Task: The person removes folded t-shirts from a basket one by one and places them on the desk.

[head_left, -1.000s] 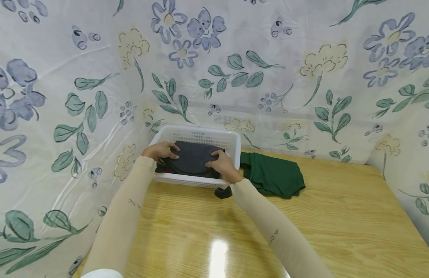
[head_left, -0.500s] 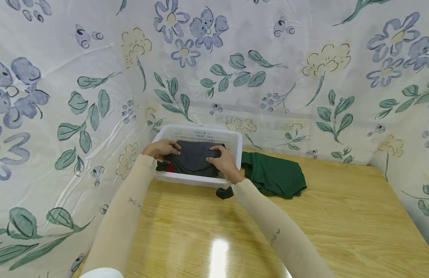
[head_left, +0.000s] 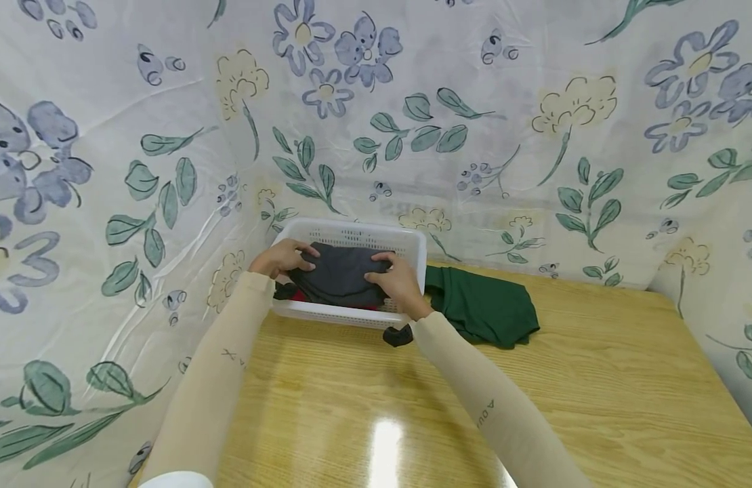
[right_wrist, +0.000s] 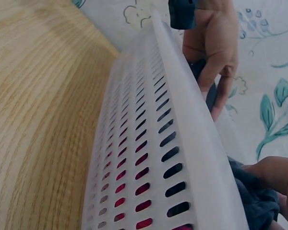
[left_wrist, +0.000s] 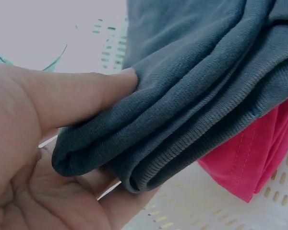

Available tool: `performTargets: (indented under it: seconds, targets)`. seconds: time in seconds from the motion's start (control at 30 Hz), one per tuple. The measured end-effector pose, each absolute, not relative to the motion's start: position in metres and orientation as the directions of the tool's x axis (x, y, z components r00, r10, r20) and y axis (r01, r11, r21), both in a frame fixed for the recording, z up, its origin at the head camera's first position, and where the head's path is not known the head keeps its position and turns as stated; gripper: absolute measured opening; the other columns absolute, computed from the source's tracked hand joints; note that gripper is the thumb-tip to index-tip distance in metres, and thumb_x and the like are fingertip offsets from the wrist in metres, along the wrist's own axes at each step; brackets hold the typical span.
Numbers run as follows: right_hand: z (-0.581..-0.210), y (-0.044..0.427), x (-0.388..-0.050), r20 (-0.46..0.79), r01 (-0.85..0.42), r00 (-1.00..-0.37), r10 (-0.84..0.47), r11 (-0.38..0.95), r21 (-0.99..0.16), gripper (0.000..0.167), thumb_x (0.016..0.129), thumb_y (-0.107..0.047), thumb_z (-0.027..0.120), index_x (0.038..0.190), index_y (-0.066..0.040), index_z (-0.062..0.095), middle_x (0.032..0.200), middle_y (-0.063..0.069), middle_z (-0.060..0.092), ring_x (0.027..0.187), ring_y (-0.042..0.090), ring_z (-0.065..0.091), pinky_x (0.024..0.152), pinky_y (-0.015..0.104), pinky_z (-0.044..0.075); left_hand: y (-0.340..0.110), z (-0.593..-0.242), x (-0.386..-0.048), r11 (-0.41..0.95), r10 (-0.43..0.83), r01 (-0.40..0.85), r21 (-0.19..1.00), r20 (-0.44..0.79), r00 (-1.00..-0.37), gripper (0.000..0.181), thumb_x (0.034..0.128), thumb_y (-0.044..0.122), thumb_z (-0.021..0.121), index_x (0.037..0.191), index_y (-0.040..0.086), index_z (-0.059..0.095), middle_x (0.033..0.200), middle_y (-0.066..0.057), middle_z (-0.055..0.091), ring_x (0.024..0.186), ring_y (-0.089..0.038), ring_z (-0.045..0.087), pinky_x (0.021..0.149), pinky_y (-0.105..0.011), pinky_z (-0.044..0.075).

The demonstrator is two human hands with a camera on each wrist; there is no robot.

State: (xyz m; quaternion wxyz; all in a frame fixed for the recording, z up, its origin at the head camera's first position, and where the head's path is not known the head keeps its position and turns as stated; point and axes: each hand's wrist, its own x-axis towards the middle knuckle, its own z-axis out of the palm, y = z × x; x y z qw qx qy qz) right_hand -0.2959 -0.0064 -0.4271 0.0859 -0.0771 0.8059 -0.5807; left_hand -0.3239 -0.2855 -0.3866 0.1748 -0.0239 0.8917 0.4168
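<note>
A folded dark grey garment (head_left: 345, 274) lies within the white perforated basket (head_left: 327, 313). My left hand (head_left: 283, 259) grips its left end; the left wrist view shows the thumb on top of the stacked folds (left_wrist: 192, 91) and the fingers underneath. At the right end, my right hand (head_left: 399, 281) pinches the cloth, with a bunched bit of it (right_wrist: 254, 201) showing in the right wrist view. Under the grey garment is a red-pink cloth (left_wrist: 252, 153), partly hidden by it. Red also shows through the basket's slots.
A folded green garment (head_left: 488, 308) lies on the wooden table (head_left: 595, 366) right of the basket. Floral fabric (head_left: 473, 149) hangs behind and to the left, close to the basket. A small black device (head_left: 398, 335) sits by my right wrist.
The grey garment has shifted slightly up and back in the basket with both hands still holding its ends. More of the red cloth shows along its front edge.
</note>
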Motion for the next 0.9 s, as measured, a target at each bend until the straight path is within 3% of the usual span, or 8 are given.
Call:
performTargets:
  seconds: [0.17,0.37,0.47,0.6,0.7,0.9]
  targets:
    - [-0.422,-0.002,-0.297,0.009,-0.081,-0.974,-0.227,0.309,-0.947,0.043,0.094,-0.02,0.078,0.135,-0.02,0.065,0.144,0.014,0.056,0.133,0.032,0.055,0.095,0.045,0.055,-0.286,-0.382,-0.323,0.635,0.102,-0.17,0.754,-0.3,-0.949,0.043,0.1014,0.007,0.065,0.143,0.002,0.057,0.158,-0.026,0.029,0.111,-0.03,0.052,0.082,-0.033,0.049]
    - [-0.413,0.006,-0.298,0.05,-0.125,-0.971,-0.232,0.321,-0.939,0.042,0.094,-0.023,0.077,0.135,-0.023,0.065,0.142,0.014,0.058,0.129,0.031,0.059,0.09,0.044,0.057,-0.284,-0.376,-0.32,0.614,0.11,-0.131,0.778,-0.249,-0.962,0.043,0.1011,0.008,0.065,0.143,0.002,0.058,0.158,-0.025,0.031,0.113,-0.034,0.054,0.085,-0.037,0.05]
    - [-0.41,0.012,-0.298,0.049,-0.118,-0.972,-0.231,0.294,-0.948,0.041,0.095,-0.023,0.077,0.134,-0.025,0.065,0.145,0.012,0.056,0.131,0.029,0.057,0.089,0.043,0.057,-0.283,-0.374,-0.316,0.622,0.121,-0.098,0.777,-0.219,-0.968,0.042,0.1012,0.01,0.066,0.142,0.003,0.059,0.16,-0.025,0.031,0.123,-0.039,0.053,0.096,-0.045,0.049]
    - [-0.408,0.02,-0.3,0.05,-0.106,-0.97,-0.239,0.23,-0.967,0.04,0.095,-0.022,0.077,0.132,-0.025,0.066,0.144,0.012,0.056,0.127,0.028,0.059,0.088,0.042,0.058,-0.282,-0.372,-0.31,0.626,0.129,-0.057,0.778,-0.175,-0.976,0.042,0.1015,0.013,0.067,0.142,0.005,0.06,0.164,-0.023,0.028,0.14,-0.044,0.041,0.11,-0.056,0.04]
    - [-0.407,0.027,-0.301,0.059,-0.115,-0.966,-0.25,0.216,-0.97,0.04,0.095,-0.023,0.077,0.133,-0.027,0.066,0.142,0.012,0.058,0.122,0.026,0.063,0.085,0.041,0.059,-0.279,-0.371,-0.307,0.608,0.131,-0.037,0.793,-0.146,-0.981,0.041,0.1009,0.013,0.068,0.141,0.007,0.061,0.164,-0.02,0.029,0.143,-0.044,0.038,0.111,-0.058,0.039]
    - [-0.403,0.044,-0.298,0.09,-0.152,-0.963,-0.254,0.235,-0.96,0.042,0.095,-0.025,0.077,0.135,-0.027,0.064,0.142,0.013,0.058,0.12,0.026,0.065,0.084,0.042,0.059,-0.267,-0.369,-0.304,0.584,0.13,-0.006,0.812,-0.101,-0.986,0.04,0.0997,0.013,0.07,0.139,0.009,0.064,0.158,-0.019,0.04,0.132,-0.039,0.051,0.101,-0.05,0.047]
